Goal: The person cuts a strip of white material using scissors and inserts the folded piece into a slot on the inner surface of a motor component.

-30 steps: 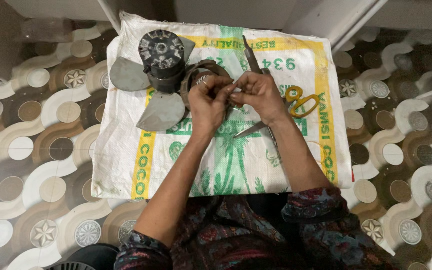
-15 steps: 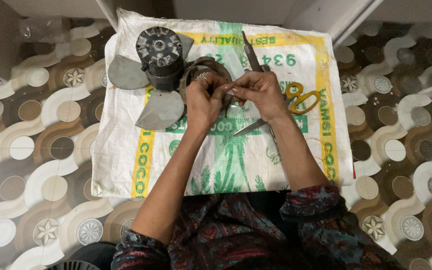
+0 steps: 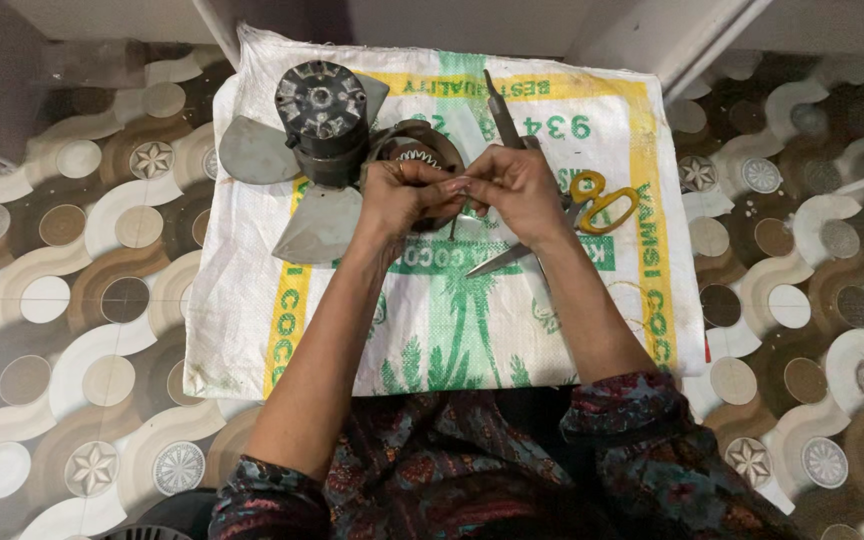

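Observation:
My left hand (image 3: 400,196) and my right hand (image 3: 518,184) meet fingertip to fingertip over a white woven sack (image 3: 512,330) spread on the floor. Under them lies a round dark motor part (image 3: 415,150) with a toothed inner ring, mostly hidden by my left hand, which curls over its near edge. My right hand pinches a thin wire (image 3: 452,226) that hangs a little below the fingers. A grey fan motor with three blades (image 3: 320,110) stands just left of the round part, touching it.
Scissors with yellow handles (image 3: 592,205) lie open on the sack right of my right hand, blade tips pointing toward me. A slim dark metal tool (image 3: 501,108) lies beyond the hands. Patterned floor tiles (image 3: 82,300) surround the sack; a wall base runs along the far side.
Both hands stay together over the round part, with only small finger movements. The fan motor, scissors and tool have not moved.

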